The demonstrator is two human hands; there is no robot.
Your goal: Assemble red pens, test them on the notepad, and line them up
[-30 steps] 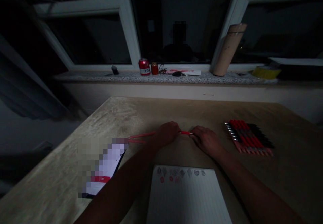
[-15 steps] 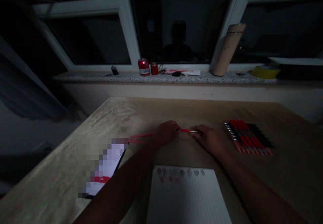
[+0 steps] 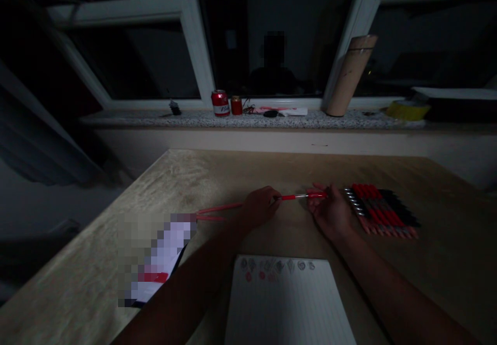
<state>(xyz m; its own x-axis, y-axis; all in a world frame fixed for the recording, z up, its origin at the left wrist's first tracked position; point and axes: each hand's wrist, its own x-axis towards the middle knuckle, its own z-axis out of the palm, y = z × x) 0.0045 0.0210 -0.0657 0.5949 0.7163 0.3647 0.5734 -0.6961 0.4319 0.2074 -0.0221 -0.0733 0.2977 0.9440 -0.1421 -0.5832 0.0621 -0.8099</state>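
Note:
A red pen (image 3: 288, 197) with a silvery tip section points right, gripped at its left end by my left hand (image 3: 261, 206), whose fingers are closed. My right hand (image 3: 333, 211) is turned partly palm up and holds a red pen cap (image 3: 317, 195) in line with the tip. Whether cap and tip touch is hard to tell in the dim light. Two thin pink sticks (image 3: 217, 209) lie left of my left hand, one running behind it. Below both hands lies a lined sheet of paper (image 3: 289, 303) with small dark and red scribbles along its top.
Right of my right hand is a row of red and black pens (image 3: 382, 207). A phone (image 3: 166, 254), partly pixelated, lies left. On the windowsill (image 3: 194, 119) stand a red can (image 3: 220, 103), a small red jar (image 3: 236, 105), a tall tan flask (image 3: 351, 75) and yellow tape (image 3: 407, 110).
My right hand has moved slightly right and rolled palm up, and the red cap now shows between its fingers and the pen tip. My left hand stays nearly in place.

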